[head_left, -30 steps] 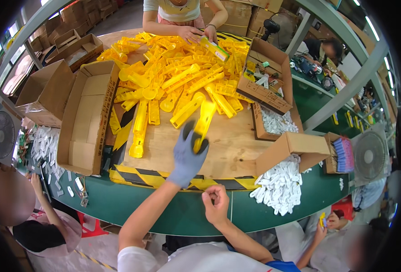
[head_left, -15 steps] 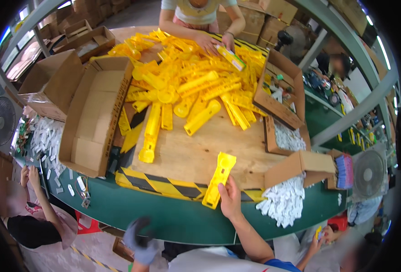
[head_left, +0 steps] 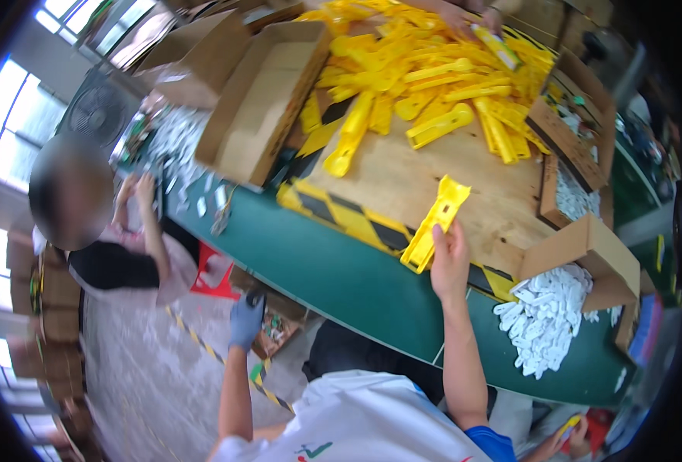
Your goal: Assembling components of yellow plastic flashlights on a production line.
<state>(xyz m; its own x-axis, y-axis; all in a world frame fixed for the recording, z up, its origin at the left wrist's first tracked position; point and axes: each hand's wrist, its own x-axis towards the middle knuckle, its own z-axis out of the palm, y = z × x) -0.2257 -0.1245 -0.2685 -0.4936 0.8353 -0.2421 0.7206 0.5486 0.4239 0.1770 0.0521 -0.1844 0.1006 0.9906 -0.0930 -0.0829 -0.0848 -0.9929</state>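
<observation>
My right hand (head_left: 450, 262) grips a long yellow plastic shell (head_left: 439, 225) by its lower part. The shell is tilted, hollow side showing, with a flared end pointing away from me, held above the table's front edge. My left hand (head_left: 246, 322), in a grey glove, hangs low over the floor off the table's near side. Its fingers look curled around a dark patch; whether that is an object or the glove's own palm cannot be made out. Beyond the right hand lies a big pile of similar yellow shells (head_left: 438, 127) on a wooden board (head_left: 379, 181).
Striped yellow-black tape (head_left: 348, 219) edges the board on the green table (head_left: 310, 262). A long open carton (head_left: 229, 146) stands left; a tipped carton (head_left: 587, 250) spills white pieces (head_left: 541, 319) at right. Co-workers sit left and lower right; another's hands hold a package at the pile.
My view has swung left, so the table appears shifted right and upward. The right hand keeps its hold on the yellow shell. My gloved left hand shows more clearly, away from the table edge.
</observation>
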